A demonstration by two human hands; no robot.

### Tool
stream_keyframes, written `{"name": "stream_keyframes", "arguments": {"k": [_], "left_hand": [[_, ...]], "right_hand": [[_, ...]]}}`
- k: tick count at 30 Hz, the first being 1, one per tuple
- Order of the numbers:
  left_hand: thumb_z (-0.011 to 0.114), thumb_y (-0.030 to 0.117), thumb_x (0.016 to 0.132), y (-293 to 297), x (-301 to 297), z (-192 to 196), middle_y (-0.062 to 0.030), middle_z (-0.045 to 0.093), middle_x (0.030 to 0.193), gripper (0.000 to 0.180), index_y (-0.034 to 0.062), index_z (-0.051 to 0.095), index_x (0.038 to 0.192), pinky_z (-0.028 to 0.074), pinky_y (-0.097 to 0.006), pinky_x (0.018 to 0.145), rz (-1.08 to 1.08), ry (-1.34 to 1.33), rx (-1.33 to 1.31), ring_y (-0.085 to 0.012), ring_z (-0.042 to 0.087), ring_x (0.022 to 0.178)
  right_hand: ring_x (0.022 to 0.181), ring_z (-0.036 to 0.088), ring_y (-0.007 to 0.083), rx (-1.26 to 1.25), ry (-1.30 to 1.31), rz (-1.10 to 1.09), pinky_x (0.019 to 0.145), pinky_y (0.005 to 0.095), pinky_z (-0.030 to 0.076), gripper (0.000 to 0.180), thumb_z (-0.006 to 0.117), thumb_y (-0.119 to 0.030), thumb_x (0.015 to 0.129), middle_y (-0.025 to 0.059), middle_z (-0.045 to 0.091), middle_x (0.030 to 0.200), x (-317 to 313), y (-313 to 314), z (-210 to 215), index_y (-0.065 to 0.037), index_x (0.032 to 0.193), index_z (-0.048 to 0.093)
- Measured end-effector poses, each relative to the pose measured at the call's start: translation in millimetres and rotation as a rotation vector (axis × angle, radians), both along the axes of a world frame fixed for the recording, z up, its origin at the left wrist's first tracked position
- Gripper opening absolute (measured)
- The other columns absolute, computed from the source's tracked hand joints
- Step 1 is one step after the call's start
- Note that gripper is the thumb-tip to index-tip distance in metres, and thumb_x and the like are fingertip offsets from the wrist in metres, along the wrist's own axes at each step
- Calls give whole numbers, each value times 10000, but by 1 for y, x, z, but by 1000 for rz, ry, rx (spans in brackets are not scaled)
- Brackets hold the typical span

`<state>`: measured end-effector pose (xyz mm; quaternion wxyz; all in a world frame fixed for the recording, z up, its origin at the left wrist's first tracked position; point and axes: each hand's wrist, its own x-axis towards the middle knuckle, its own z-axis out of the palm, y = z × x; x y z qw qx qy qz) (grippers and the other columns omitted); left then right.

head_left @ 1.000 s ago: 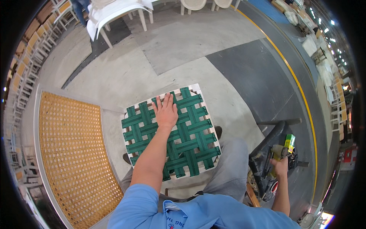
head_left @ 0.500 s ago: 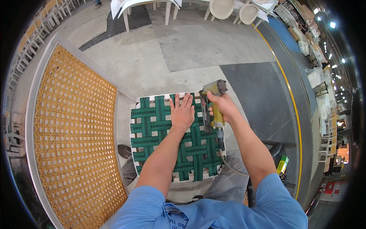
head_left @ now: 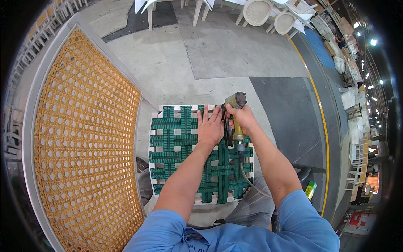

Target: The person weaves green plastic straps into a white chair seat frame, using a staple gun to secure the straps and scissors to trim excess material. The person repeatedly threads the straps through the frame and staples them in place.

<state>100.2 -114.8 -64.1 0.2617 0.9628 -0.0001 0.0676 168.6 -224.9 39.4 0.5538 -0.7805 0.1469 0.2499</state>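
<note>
Now the left hand (head_left: 210, 130) is laid flat and open on the green woven seat (head_left: 184, 155), which is seen at the middle, on the person's lap. At 3 o'clock of that hand, a yellow staple gun (head_left: 235, 119) is gripped tight by the right hand (head_left: 242, 119). At 9 o'clock, a big orange cane panel (head_left: 84, 155) is seen.

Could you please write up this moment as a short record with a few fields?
Left hand: flat, palm down on the green webbing
Right hand: gripping a yellow staple gun, nose down at the frame's far edge
Seat frame: white, square, resting on the person's lap
Hose: runs from the gun's base toward the person
Cane panel: large, orange, white-framed, to the left
Floor: grey concrete; white chairs at the far side
</note>
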Motion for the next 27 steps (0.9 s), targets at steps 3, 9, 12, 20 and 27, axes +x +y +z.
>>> {"name": "stream_keyframes", "arguments": {"k": [3,9,12,20,27], "left_hand": [[469,303,993,1,0,0,0,330,1593,521,156,437,1492,76,-542,1235,6,-19,-11,-340,161,1512],[495,237,981,4,-1,-5,-104,380,1550,426,106,565,1380,135,-514,1233,82,-108,-108,-340,237,1488],[518,213,959,2,1,-8,-138,414,1516,391,89,622,1314,162,-511,1228,103,-173,-164,-355,276,1469],[591,130,897,6,-2,-10,-164,449,1479,349,60,671,1229,215,-518,1212,120,-213,-229,-378,321,1443],[617,96,851,9,-4,-10,-170,458,1461,351,48,678,1193,217,-518,1214,142,-243,-262,-392,331,1434]], "right_hand": [[498,547,144,-25,-8,6,447,306,458,256,707,-292,926,32,605,747,1,0,-1,-51,888,630],[496,545,146,22,-20,28,448,307,458,247,711,-284,924,29,597,729,-2,6,3,-51,896,633],[494,544,141,-6,-28,41,444,304,454,253,713,-286,923,29,596,725,-2,8,-1,-50,888,629],[490,539,126,3,-63,86,438,296,446,264,719,-290,918,25,607,716,-8,15,-2,-53,850,623],[495,545,127,-12,-56,79,441,298,448,262,717,-288,918,25,615,726,-8,19,-1,-48,857,630]]}}
